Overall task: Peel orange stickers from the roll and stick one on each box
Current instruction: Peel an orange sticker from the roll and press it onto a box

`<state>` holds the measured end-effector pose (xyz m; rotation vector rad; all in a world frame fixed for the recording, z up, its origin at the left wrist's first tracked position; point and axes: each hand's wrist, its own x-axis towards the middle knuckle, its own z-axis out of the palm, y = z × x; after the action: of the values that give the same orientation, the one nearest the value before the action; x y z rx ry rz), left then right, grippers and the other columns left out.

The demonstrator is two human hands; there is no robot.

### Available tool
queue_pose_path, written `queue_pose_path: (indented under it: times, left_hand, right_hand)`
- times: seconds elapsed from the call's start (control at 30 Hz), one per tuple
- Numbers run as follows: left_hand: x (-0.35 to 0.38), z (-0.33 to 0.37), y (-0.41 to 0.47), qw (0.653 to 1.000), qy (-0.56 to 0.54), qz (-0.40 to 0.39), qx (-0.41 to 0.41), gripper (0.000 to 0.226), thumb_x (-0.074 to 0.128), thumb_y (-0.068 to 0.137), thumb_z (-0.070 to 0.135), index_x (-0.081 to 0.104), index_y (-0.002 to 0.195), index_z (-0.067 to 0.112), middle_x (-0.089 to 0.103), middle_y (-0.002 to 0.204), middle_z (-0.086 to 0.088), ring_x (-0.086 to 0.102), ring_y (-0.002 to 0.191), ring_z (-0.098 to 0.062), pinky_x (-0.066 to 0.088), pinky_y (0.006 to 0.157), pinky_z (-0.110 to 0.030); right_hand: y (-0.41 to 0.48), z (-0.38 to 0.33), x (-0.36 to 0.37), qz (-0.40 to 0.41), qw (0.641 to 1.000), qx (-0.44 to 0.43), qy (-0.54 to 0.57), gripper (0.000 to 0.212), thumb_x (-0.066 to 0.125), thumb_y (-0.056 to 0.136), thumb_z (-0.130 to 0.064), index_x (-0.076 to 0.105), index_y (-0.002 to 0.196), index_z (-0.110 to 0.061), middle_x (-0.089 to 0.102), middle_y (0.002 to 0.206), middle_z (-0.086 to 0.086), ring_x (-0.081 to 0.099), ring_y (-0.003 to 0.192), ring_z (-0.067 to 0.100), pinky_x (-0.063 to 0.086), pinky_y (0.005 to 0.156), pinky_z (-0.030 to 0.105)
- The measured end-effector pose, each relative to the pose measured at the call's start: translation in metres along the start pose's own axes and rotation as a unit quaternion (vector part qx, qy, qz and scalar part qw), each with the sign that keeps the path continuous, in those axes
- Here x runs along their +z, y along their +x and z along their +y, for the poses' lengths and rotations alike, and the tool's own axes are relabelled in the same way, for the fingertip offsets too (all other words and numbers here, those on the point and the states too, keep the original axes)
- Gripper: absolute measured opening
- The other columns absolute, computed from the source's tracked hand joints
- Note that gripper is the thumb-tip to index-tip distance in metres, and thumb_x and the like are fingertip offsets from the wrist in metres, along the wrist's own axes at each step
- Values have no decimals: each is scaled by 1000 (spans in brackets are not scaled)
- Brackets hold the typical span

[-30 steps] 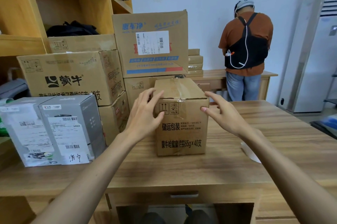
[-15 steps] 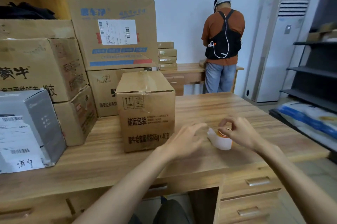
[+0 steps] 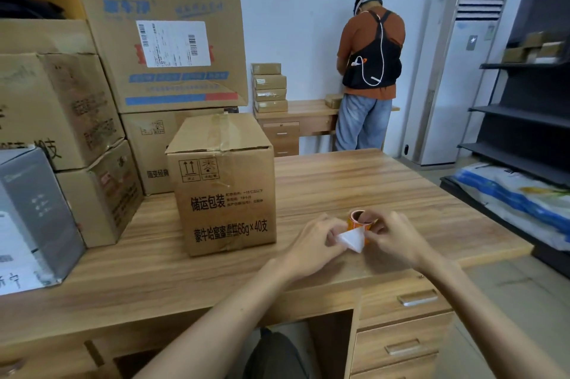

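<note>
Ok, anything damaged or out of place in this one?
Only minor wear: the large carton at the back has a creased front and a dented top-right corner, and the tape on the front box is wrinkled.

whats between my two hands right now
The orange sticker roll and its white backing tail: the right hand holds the roll, the left hand pinches the tail. Seen in the head view.

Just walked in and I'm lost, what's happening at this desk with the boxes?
A person holds an orange sticker roll over the desk: right hand grips the roll, left hand pinches its white backing tail. The cardboard box beside them shows no orange sticker yet. Someone else stands at a far desk, back turned.
</note>
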<state>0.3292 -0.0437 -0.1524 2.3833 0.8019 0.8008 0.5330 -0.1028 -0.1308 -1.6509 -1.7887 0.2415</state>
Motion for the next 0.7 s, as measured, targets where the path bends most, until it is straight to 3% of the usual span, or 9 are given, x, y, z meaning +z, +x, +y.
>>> queue_pose_path:
  times: [0.1,0.2,0.33,0.47,0.6,0.7]
  left_hand:
    - [-2,-3,0,999,16,19,-19,23,76,87,29,69,106,18,49,94,6,49,77,-8,38,73,-25]
    - [-9,-7,-3,998,45,33,-34,21,70,92,38,67,102,19,42,87,12,43,78,-5,30,66,-24]
    - [-24,-14,-8,997,61,22,-35,20,62,97,38,68,106,20,54,89,9,49,83,-7,38,70,-30]
    - [-27,-17,-11,998,44,13,-38,16,57,100,31,71,104,23,56,80,18,50,75,3,37,64,-24]
    - [-24,-17,-13,998,1,40,-53,15,58,99,28,73,95,24,61,77,18,53,74,4,37,64,-21]
    - [-25,-19,-14,996,-35,40,-67,16,59,99,27,74,93,23,69,86,12,57,80,-2,42,70,-26]
  right_hand:
    - [0,-3,9,-5,1000,0,4,27,69,81,-3,65,90,-28,67,89,-19,66,77,15,53,76,33]
    - [1,-2,16,-24,999,-1,-25,20,68,85,-14,65,101,-25,67,97,-15,62,88,15,50,83,35]
    - [3,-8,18,-26,999,-1,-34,19,71,86,-22,65,104,-26,67,99,-15,62,94,14,49,84,36]
    - [1,-15,24,-24,998,-7,-51,19,69,89,-25,53,91,-36,64,95,-13,59,89,18,48,80,40]
    - [-6,-25,29,33,992,-46,-112,17,66,91,-29,56,101,-20,45,103,-6,56,82,18,45,64,36]
    - [-15,-37,34,62,984,-69,-152,18,63,92,-36,54,92,-20,42,96,-7,55,71,18,37,55,32]
